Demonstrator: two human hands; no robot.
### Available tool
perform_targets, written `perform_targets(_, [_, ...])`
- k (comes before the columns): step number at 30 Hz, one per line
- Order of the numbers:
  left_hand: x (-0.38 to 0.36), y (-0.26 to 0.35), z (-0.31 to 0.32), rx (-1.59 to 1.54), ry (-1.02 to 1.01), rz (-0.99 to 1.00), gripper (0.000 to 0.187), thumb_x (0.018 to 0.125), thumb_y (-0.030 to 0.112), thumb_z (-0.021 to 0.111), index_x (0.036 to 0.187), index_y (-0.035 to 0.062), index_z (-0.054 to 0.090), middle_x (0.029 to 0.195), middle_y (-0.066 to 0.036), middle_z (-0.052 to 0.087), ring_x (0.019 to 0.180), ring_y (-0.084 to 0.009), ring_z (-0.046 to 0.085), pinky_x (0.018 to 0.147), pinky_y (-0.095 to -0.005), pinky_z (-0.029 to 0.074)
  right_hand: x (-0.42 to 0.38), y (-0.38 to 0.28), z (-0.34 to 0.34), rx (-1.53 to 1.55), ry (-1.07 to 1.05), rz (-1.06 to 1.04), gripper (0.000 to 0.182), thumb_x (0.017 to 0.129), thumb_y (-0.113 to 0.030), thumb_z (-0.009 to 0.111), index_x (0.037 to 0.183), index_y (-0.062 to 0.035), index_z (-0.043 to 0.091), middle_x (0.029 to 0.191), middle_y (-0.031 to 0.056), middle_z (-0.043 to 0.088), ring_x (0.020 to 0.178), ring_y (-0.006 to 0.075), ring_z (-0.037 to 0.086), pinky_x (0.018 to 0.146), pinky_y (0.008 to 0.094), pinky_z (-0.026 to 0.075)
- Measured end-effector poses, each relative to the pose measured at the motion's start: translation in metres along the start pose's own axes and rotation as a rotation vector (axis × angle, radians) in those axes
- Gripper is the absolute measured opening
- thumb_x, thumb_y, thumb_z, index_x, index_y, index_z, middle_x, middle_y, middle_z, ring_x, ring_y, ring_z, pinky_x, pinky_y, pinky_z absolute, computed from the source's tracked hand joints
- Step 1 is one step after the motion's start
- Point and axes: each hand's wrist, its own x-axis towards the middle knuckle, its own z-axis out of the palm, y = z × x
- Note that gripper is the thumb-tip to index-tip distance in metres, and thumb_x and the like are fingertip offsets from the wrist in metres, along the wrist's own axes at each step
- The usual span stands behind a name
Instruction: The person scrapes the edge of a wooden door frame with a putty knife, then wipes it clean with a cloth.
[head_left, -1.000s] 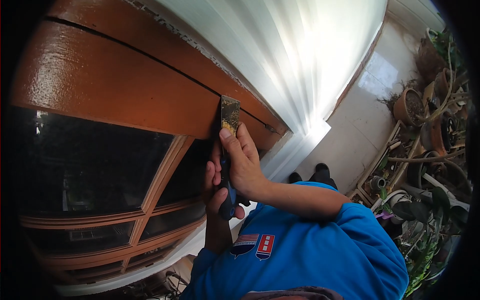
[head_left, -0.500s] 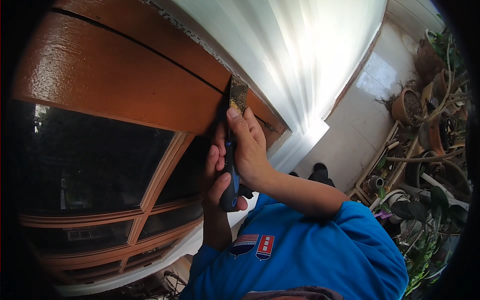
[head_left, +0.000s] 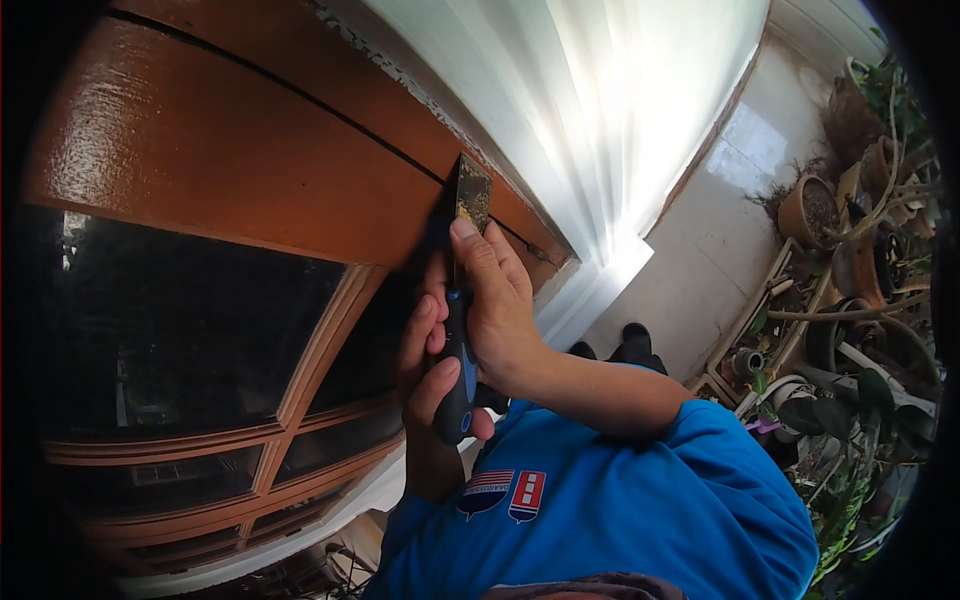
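A putty knife (head_left: pixel 457 370) with a black-and-blue handle is tilted upward, its flat metal blade stained with yellowish residue. My left hand (head_left: pixel 422 350) is wrapped around the handle. Higher up, my right hand (head_left: pixel 497 300) is closed round the tool near the blade, the thumb pressing on the base of the blade. The blade's far end lies against the brown wooden frame (head_left: pixel 250 130), at the dark groove close to the white trim. Part of the left fingers is hidden behind the handle.
Glass panes (head_left: pixel 190 330) with wooden bars lie left of my hands. A bright white fluted surface (head_left: pixel 600 120) rises at the upper right. Beyond the tiled floor (head_left: pixel 700 250), potted plants (head_left: pixel 810 212) and planters line the right side. Chipped paint runs along the frame's edge.
The putty knife has slid slightly down and left, with its handle end lower. Both hands have moved along with it, keeping their grip.
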Motion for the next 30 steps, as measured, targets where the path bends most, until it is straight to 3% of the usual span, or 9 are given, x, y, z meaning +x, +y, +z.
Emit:
perform_targets(17, [-0.004, -0.01, 0.001, -0.047, 0.021, 0.047, 0.062, 0.088, 0.062, 0.049, 0.124, 0.012, 0.041, 0.138, -0.032, 0.041, 0.124, -0.0439, 0.049, 0.099, -0.0515, 0.048, 0.001, 0.0, 0.003, -0.068, -0.011, -0.027, 0.028, 0.102, -0.037, 0.045, 0.092, -0.0103, 0.043, 0.058, 0.0056, 0.051, 0.04, 0.0127, 0.049, 0.04, 0.0222, 0.042])
perform_targets(30, [0.016, 0.005, -0.002, 0.028, 0.013, 0.002, 0.062, 0.09, 0.063, 0.045, 0.125, 0.0129, 0.039, 0.138, -0.031, 0.039, 0.126, -0.0422, 0.047, 0.1, -0.0509, 0.047, 0.004, -0.013, 0.014, -0.029, -0.033, 0.003, 0.023, 0.104, -0.033, 0.041, 0.098, -0.0104, 0.043, 0.059, 0.006, 0.052, 0.041, 0.0124, 0.049, 0.04, 0.0222, 0.042])
